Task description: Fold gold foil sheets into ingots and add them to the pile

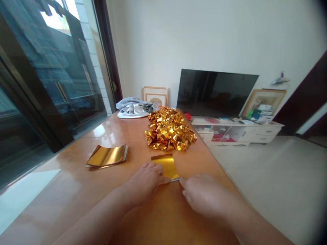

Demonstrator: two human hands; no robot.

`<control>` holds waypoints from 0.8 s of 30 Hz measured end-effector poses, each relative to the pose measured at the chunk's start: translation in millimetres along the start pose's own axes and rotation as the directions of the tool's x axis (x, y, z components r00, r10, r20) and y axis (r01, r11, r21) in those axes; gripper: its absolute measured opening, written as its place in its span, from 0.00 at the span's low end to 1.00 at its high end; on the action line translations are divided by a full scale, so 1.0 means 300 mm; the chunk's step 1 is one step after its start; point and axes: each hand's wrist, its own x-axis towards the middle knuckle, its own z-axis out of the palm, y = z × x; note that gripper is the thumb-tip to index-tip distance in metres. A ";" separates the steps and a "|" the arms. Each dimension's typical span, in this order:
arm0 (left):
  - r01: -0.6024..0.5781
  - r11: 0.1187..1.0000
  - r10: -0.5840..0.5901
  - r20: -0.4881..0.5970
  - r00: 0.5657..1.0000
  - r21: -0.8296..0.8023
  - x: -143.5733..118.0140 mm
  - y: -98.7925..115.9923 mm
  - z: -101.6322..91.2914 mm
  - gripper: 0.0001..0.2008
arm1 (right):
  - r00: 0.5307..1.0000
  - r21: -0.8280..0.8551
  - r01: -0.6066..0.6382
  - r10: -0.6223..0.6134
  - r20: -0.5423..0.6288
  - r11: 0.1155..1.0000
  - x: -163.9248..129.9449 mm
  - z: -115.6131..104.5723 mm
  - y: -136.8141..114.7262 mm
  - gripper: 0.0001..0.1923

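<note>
A single sheet of gold foil paper lies on the table in front of me, its near edge folded over in a narrow pale strip. My left hand rests on its left side, fingers curled and the thumb along the fold. At the right end of that strip, my right hand touches the paper with its index fingertip, the other fingers bent in. Beyond the sheet is a big heap of folded gold foil pieces. To the left sits a stack of flat gold foil sheets, slightly curled.
The glossy wooden table has its right edge close to my right forearm. Crumpled grey cloth lies at the far end. Past it are a framed picture, a television and a low white cabinet. Glass doors stand left.
</note>
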 end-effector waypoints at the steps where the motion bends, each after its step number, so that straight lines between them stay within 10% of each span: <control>1: 0.001 1.000 -0.001 -0.001 1.000 -0.001 0.000 -0.002 0.001 0.20 | 1.000 0.005 -0.025 0.025 -0.007 1.000 0.001 -0.004 0.001 0.15; 8: -0.014 0.999 0.014 0.005 1.000 -0.051 0.001 -0.022 0.007 0.24 | 0.956 0.022 0.137 -0.127 -0.264 0.990 0.029 0.037 -0.013 0.15; 24: -0.016 0.969 0.023 0.025 0.999 -0.248 0.012 -0.065 0.017 0.21 | 0.956 -0.074 0.136 -0.151 -0.251 0.988 0.067 0.125 -0.124 0.13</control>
